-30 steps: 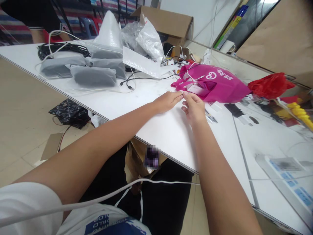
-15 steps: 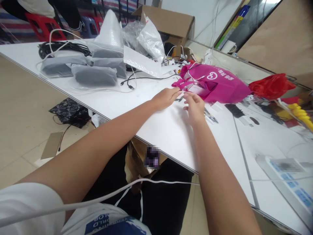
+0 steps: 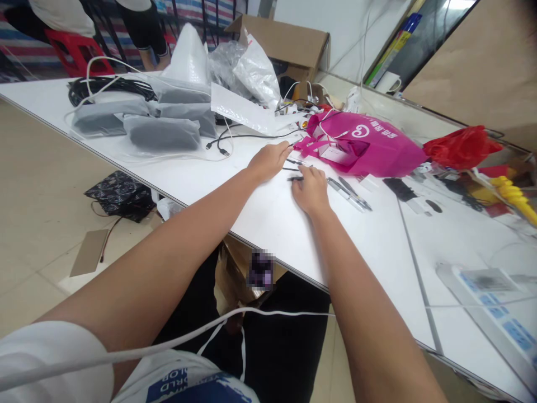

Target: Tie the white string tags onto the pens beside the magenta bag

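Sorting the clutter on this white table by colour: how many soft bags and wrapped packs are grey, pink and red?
Grey wrapped packs: 4
Pink bag: 1
Red bag: 1
Total: 6
The left hand and right hand rest on the table just before the pink bag.

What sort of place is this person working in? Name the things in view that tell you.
Probably a small packing or assembly workroom. A long white table carries grey wrapped parcels, loose cables and an open cardboard box, and the two hands sort small dark items beside a pink bag.
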`<state>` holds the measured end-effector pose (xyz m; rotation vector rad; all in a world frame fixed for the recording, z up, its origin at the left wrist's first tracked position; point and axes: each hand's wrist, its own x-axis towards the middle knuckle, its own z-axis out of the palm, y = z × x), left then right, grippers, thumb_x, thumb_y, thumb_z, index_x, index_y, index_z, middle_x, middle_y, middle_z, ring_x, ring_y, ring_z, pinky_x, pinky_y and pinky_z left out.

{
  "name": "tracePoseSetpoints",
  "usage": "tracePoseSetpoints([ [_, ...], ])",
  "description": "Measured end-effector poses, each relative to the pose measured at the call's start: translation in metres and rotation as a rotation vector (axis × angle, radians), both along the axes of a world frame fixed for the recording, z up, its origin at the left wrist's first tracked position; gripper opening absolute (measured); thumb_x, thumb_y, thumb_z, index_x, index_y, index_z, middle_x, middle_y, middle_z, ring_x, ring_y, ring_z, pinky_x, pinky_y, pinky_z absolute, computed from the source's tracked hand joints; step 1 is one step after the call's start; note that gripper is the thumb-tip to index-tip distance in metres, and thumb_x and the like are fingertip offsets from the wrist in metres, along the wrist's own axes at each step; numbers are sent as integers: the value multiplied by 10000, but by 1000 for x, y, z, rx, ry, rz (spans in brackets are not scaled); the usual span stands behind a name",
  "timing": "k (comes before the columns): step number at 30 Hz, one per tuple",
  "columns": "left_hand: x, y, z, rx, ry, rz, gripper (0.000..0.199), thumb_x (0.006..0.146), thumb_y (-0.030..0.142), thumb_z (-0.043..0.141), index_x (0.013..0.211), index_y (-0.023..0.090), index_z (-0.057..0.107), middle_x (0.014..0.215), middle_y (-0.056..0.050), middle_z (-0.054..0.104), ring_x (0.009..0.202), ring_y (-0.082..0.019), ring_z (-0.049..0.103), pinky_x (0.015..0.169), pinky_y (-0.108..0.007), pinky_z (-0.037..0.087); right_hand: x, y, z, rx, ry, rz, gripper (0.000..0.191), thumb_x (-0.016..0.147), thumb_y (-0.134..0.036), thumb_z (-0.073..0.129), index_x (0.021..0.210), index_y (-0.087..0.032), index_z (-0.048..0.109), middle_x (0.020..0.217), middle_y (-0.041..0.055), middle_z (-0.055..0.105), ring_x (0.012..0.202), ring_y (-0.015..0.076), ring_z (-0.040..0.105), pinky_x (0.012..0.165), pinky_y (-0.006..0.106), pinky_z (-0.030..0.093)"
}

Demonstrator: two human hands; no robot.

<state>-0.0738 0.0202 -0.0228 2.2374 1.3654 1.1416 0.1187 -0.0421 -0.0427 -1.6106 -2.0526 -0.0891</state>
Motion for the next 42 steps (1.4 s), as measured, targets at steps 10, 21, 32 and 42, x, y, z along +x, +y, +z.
tracePoseSetpoints([
  [10,4,-11,5,2,24,-69,393,1173,517,414,1072,265,699,904,-84,751,903,-276,675,830,-396,479,17,2,14,15,540,25,168,932,-467,756,1007,-321,790,921,59,764,897,297,683,1008,538,606],
  [21,13,-22,5,-19,131,-231,420,1180,492,401,1133,247,738,1038,-118,797,997,-291,728,876,-400,504,33,2,35,-143,1479,-27,442,862,-605,928,948,-291,629,1008,-10,789,974,178,807,791,284,661],
  [32,21,-26,3,-4,212,-256,451,1190,478,382,1139,217,747,1121,-144,820,1035,-292,751,913,-403,512,23,-1,34,-179,1450,110,470,949,-718,840,1064,-307,644,1070,6,837,1078,189,857,904,322,711],
  [42,21,-24,1,-6,206,-258,422,1190,460,410,1130,220,752,1114,-140,825,1026,-288,753,907,-404,518,21,-1,32,-190,1506,131,427,980,-674,837,1130,-310,672,1095,5,866,1055,173,863,902,314,715],
])
